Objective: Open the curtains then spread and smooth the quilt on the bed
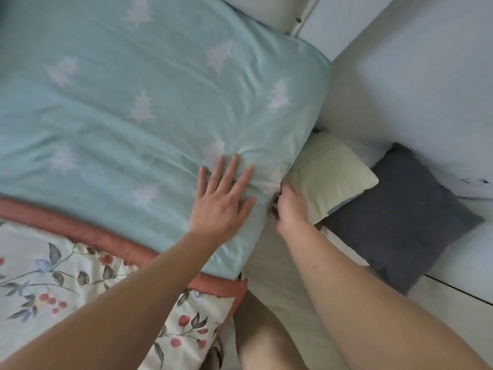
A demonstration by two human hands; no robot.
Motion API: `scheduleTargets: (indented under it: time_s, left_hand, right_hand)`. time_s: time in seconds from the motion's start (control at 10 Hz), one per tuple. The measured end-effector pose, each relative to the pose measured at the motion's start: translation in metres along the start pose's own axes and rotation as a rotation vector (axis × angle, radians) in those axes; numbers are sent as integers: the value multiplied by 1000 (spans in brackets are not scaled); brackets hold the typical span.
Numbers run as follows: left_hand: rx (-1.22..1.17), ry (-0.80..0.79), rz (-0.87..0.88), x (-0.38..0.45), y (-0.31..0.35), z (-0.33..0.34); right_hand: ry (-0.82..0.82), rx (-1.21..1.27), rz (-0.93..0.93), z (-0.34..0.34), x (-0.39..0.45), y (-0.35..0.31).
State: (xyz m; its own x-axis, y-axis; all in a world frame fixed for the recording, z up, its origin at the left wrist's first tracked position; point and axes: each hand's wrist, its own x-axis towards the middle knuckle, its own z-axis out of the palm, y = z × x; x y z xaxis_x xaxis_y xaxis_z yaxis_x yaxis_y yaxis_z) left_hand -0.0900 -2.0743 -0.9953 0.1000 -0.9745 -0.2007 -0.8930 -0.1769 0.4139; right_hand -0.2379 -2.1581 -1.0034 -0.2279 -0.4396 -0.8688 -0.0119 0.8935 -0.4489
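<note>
A mint-green quilt [138,108] with white tree prints covers most of the bed. My left hand [224,198] lies flat on it with straight, spread fingers, pressing near its right edge. Just to the right, my right hand [289,206] grips the quilt's right edge with curled fingers, where the fabric bunches into folds. A floral cover [53,276] with a salmon-pink border lies under the quilt at the lower left. No curtains are in view.
A cream pillow [330,174] and a dark grey cushion [402,217] lie to the right of the quilt's edge. A white headboard [261,12] and pale wall stand at the top right. My bare leg [266,345] shows at the bottom.
</note>
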Motion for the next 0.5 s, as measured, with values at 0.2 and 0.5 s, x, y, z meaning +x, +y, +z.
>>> scheduleTargets:
  time_s: [0.2,0.5]
  left_hand:
    - [168,-280,-21,19,13,4]
    - [144,-385,-41,-78,55,-151]
  right_hand:
    - [208,-315,-163,-21,17,-20]
    - [-17,-809,-376,-87,-163,-31]
